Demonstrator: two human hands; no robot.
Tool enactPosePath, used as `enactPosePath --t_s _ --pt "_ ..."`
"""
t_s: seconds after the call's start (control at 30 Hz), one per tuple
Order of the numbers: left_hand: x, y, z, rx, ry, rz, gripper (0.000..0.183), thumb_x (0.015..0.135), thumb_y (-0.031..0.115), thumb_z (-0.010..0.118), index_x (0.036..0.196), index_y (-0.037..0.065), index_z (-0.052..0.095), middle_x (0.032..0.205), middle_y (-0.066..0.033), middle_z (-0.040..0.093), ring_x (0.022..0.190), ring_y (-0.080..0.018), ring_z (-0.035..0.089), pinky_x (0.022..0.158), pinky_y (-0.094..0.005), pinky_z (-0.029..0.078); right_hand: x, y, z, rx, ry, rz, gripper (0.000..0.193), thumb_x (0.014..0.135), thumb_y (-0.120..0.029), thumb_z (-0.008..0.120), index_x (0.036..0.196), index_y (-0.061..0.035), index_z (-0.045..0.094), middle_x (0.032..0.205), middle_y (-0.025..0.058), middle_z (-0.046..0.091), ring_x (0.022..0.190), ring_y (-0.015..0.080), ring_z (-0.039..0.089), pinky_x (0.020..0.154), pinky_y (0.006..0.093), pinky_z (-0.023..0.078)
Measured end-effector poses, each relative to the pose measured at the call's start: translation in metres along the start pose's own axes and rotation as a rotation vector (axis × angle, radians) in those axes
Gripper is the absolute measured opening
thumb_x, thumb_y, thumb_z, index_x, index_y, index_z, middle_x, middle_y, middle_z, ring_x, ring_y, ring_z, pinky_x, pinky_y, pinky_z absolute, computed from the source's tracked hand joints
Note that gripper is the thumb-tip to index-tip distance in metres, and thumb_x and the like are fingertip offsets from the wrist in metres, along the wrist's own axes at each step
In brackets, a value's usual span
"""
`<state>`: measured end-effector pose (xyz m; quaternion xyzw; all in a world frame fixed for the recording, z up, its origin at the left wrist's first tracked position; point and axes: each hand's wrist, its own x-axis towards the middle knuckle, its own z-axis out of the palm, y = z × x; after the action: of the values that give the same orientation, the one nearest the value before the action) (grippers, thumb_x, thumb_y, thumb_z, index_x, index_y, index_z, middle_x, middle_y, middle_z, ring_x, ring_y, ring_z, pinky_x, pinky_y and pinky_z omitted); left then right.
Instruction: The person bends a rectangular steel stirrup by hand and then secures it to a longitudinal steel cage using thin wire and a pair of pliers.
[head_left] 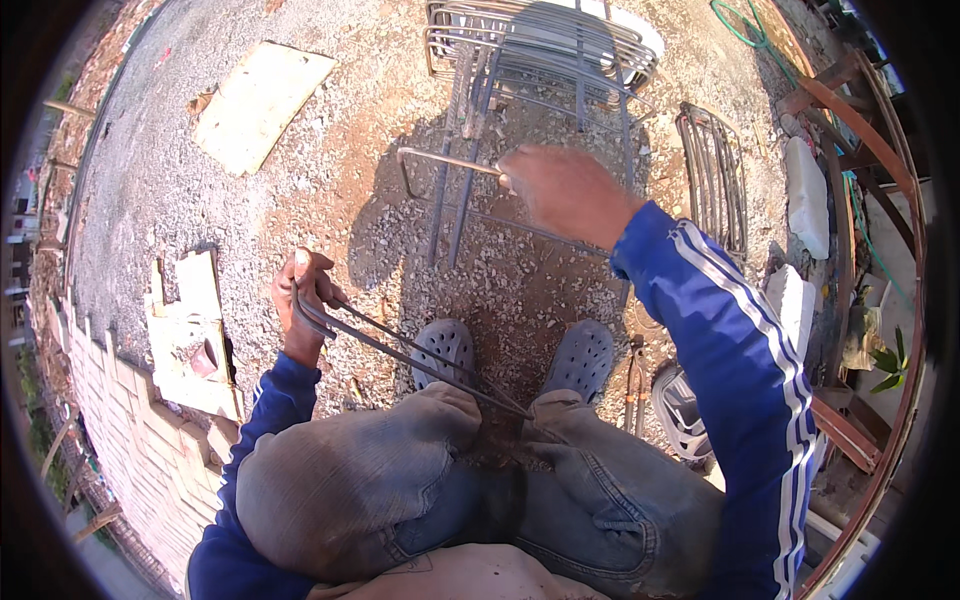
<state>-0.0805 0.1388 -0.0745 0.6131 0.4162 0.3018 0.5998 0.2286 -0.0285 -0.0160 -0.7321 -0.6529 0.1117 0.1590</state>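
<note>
Our left hand (302,288) holds slim grey steel rods (390,353), likely stiff, best taken near bends; our right hand (560,190), a brown metal rod (446,159) hooked beyond the grip.

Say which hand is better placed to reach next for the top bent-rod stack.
Probably the right hand, nearer that stack though holding a bent bar; the left hand, holding a dark rod, is farther back.

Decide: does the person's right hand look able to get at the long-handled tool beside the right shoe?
Probably yes: the long-handled tool lies uncovered beside the right shoe, though the right hand grips a bent rod and might need freeing.
</note>
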Motion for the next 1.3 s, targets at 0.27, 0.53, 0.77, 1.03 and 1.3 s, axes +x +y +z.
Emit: enactPosePath --t_s 0.27,0.53,0.77,1.03,1.3 --pt "-0.002 0.002 0.016 0.249 -0.115 -0.075 0.059 0.095 0.054 0.045 0.083 -0.002 0.058 0.049 -0.0036 0.047 0.043 -0.0158 0.056 0.040 -0.0264 0.046 0.030 0.051 -0.045 -0.049 0.479 0.142 0.048 0.095 -0.039 0.046 0.119 0.0014 0.056 0.106 0.0214 0.063 0.097 0.0363 0.062 0.084 0.0444 0.049" --pt "0.007 -0.005 0.042 -0.063 -0.147 -0.398 0.050 0.096 0.050 0.044 0.090 0.001 0.055 0.064 -0.0077 0.055 0.057 -0.0228 0.065 0.049 -0.0304 0.055 -0.135 -0.064 -0.034 0.653 -0.407 0.289 0.056 0.093 -0.048 0.051 0.123 -0.0015 0.056 0.097 0.0183 0.066 0.088 0.0318 0.065 0.081 0.0382 0.050" --pt "0.014 -0.012 0.073 -0.047 -0.401 -0.550 0.026 0.097 0.028 0.052 0.106 0.004 0.056 0.092 -0.0038 0.058 0.089 -0.0202 0.063 0.074 -0.0344 0.053 -0.148 -0.016 -0.024 0.371 -0.106 0.471 0.035 0.090 -0.032 0.058 0.114 -0.0075 0.064 0.105 0.0144 0.067 0.095 0.0331 0.064 0.087 0.0403 0.048" --pt "0.099 0.015 0.100 0.190 -0.628 -0.452 0.031 0.098 0.032 0.050 0.118 0.009 0.056 0.109 -0.0016 0.060 0.097 -0.0161 0.058 0.084 -0.0332 0.048 -0.091 0.061 -0.044 0.111 0.160 0.384 0.033 0.088 -0.033 0.061 0.110 -0.0087 0.067 0.105 0.0133 0.067 0.100 0.0325 0.063 0.088 0.0404 0.049" --pt "0.182 0.050 0.149 0.450 -0.553 -0.209 0.058 0.091 0.044 0.054 0.134 0.007 0.042 0.126 -0.0109 0.049 0.111 -0.0271 0.048 0.094 -0.0453 0.040 -0.060 0.130 -0.036 -0.123 0.628 0.475 0.048 0.088 -0.036 0.061 0.124 -0.0040 0.057 0.118 0.0201 0.061 0.108 0.0361 0.059 0.094 0.0427 0.045"
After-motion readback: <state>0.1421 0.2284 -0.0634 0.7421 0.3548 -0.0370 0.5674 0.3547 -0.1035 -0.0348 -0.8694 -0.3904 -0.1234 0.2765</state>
